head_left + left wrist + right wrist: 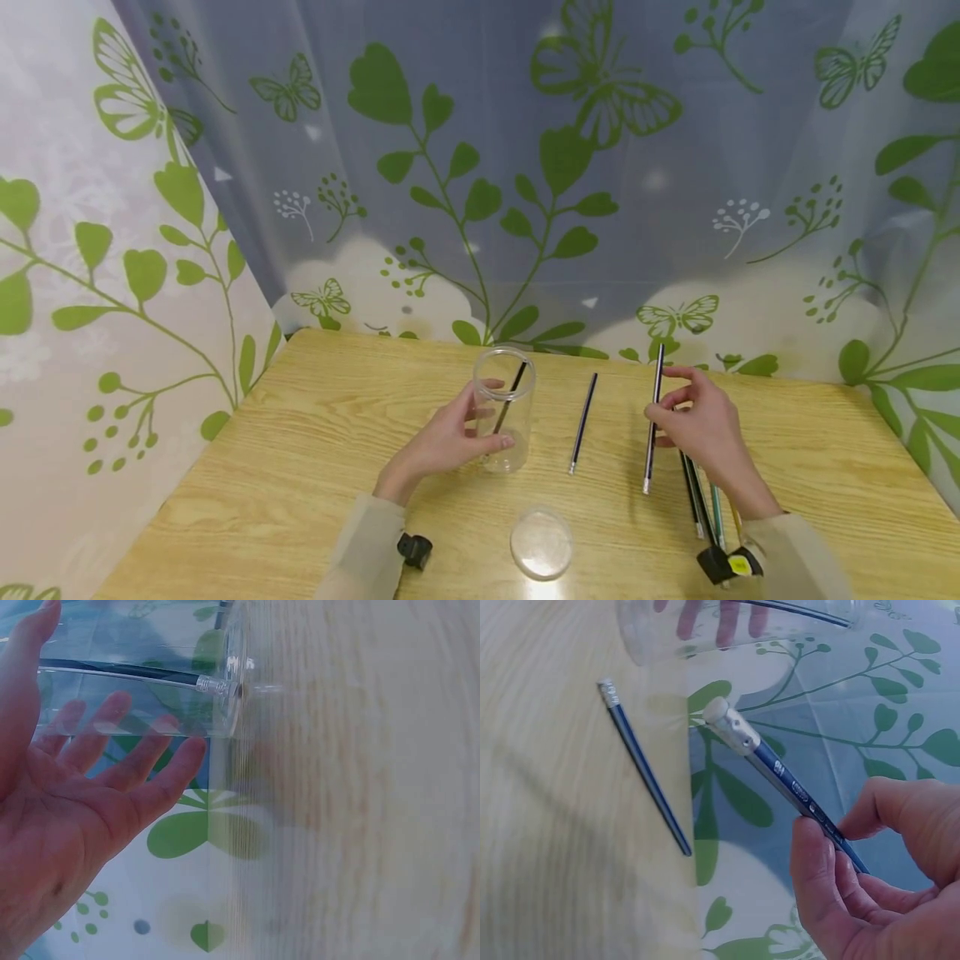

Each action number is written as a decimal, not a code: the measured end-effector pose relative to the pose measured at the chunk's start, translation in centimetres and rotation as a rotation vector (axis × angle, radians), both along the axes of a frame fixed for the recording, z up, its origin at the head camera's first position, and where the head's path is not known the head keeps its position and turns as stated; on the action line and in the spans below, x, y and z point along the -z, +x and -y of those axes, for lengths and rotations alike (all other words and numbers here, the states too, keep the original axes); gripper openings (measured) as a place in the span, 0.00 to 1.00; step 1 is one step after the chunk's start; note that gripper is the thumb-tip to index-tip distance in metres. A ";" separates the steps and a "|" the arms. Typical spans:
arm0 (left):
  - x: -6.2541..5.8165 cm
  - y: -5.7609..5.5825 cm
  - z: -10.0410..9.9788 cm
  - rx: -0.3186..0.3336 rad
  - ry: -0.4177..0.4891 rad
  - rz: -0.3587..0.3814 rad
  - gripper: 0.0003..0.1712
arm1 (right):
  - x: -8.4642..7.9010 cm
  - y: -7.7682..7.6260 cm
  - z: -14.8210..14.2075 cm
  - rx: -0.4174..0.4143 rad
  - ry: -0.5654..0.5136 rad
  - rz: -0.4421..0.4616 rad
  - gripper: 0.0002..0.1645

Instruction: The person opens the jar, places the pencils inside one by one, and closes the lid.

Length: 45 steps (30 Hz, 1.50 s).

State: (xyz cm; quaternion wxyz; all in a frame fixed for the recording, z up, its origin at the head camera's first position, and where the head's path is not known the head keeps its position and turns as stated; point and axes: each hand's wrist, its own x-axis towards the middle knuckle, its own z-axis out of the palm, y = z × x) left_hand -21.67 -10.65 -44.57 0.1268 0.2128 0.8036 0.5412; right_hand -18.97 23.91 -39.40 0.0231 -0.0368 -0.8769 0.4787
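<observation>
My left hand holds a clear jar that stands on the table, thumb on the near side and fingers round the far side. Inside leans a dark pencil, its eraser end down near the jar's base in the left wrist view. To the right, my right hand pinches a dark striped pencil above the table, the white eraser pointing down. Between the jar and the right hand lies another dark pencil.
A round clear lid lies in front of the jar. Several pencils lie under and beside the right forearm, partly hidden by it. A leaf-patterned curtain borders the back of the wooden table.
</observation>
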 end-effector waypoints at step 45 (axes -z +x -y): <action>0.1 -0.1 0.1 0.004 0.003 0.010 0.43 | -8.5 -1.7 8.0 0.008 -0.631 -0.454 0.36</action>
